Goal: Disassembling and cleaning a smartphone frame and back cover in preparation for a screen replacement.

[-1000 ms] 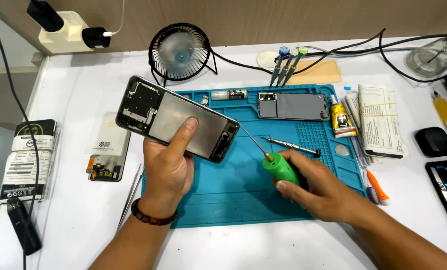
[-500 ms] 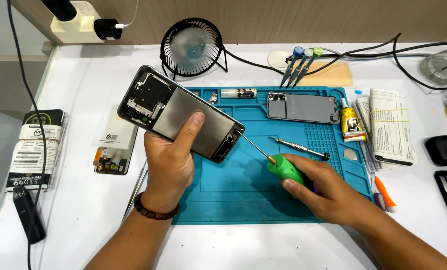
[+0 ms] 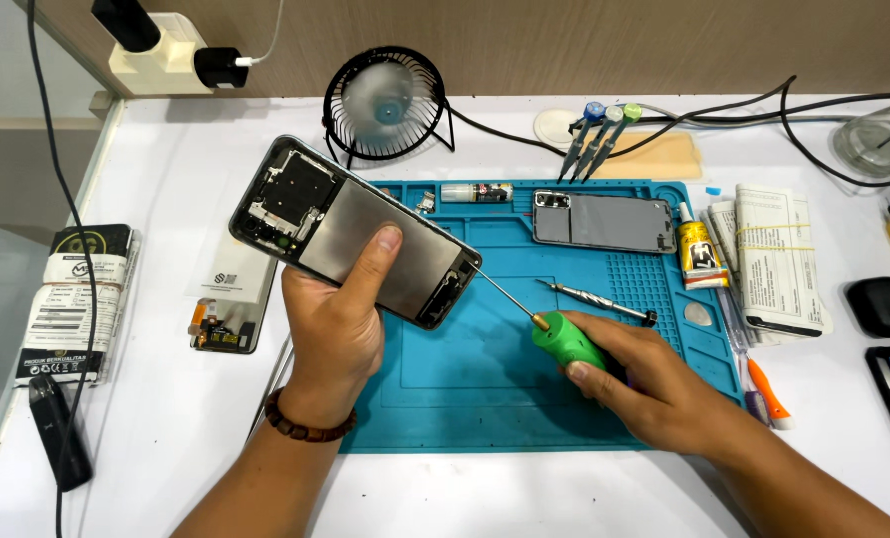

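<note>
White desk (image 3: 166,418) under a wood-panelled wall is carrying a blue repair mat (image 3: 485,399), and the work is sitting above the mat's ten o'clock corner. The opened phone frame (image 3: 350,231), back cover off and metal shield showing, is being gripped by the left hand (image 3: 335,319): its fingers are wrapping underneath while the thumb is pressing across the plate, tilting the frame up toward the camera, probably to expose its lower edge. The right hand (image 3: 654,384) is resting on the mat at four o'clock from the phone, fingers closing snugly around the green-handled screwdriver (image 3: 564,341), whose thin shaft is angling up so the tip is meeting the frame's lower corner; the resting wrist is likely steadying it.

Moving outward, a loose metal driver bit (image 3: 599,302) is lying on the mat just beside the green handle. In the mat's top tray section at twelve o'clock, a second phone body (image 3: 604,221) is lying flat, with a small tube (image 3: 477,192) near it and a yellow glue bottle (image 3: 702,254) at its right end. Beyond, a small black fan (image 3: 385,105) is standing at twelve o'clock, tweezers (image 3: 594,139) are leaning at one o'clock, banded paper packets (image 3: 778,259) are stacking at three o'clock, and a flat part in a sleeve (image 3: 231,299) is lying at nine o'clock.
</note>
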